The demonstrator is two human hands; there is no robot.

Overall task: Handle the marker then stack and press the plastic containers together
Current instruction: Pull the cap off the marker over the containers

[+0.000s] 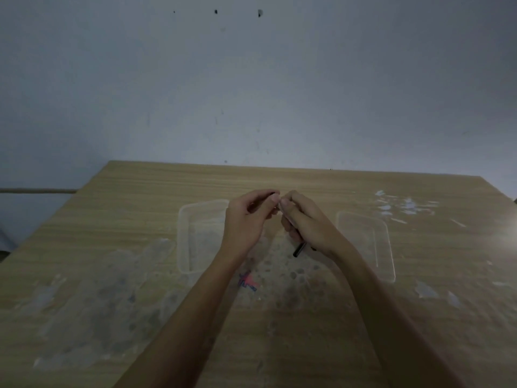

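Both of my hands meet above the middle of the wooden table [140,191]. My right hand [310,222] grips a thin marker [298,251], whose dark lower end sticks out below the palm. My left hand [249,219] pinches the marker's upper end, where a small dark tip shows at the fingertips; whether that is a cap I cannot tell. A clear plastic container [195,236] lies on the table under and left of my left hand. A second clear container [369,242] lies to the right of my right forearm.
The tabletop carries pale smears and scuffs across its near half and at the far right. A small red and blue mark [247,282] sits between my forearms. A grey wall rises behind the table's far edge.
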